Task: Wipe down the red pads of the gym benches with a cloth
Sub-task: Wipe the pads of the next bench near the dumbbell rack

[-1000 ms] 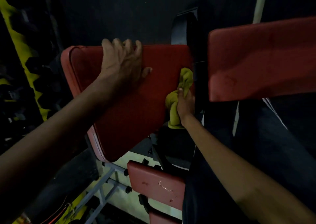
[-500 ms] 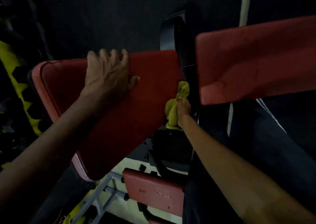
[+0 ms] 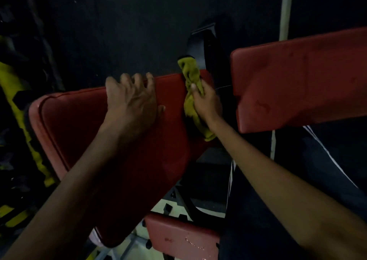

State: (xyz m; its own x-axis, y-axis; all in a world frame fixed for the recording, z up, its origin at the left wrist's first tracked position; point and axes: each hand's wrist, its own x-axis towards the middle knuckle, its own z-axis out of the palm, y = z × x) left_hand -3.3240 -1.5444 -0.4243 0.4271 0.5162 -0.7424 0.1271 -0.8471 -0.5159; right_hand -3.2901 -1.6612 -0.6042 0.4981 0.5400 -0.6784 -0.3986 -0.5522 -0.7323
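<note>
A large red pad (image 3: 79,132) tilts across the left and middle of the head view. My left hand (image 3: 133,99) lies on its upper part, fingers hooked over the top edge. My right hand (image 3: 206,103) grips a bunched yellow cloth (image 3: 191,73) against the pad's right edge; the cloth's top sticks up above the pad's upper corner and its tail hangs below my wrist. A second red pad (image 3: 301,81) stands to the right, apart from both hands. A smaller scuffed red pad (image 3: 178,238) sits low in the middle.
A black frame post (image 3: 206,43) rises between the two upper pads. Grey metal frame bars (image 3: 127,247) run under the big pad. Yellow and black shapes (image 3: 12,77) line the dark left side. My dark trouser leg (image 3: 327,170) fills the lower right.
My right hand has slid the cloth up the pad's right edge, from near the lower corner to the top corner. My left hand has stayed on the pad's top edge.
</note>
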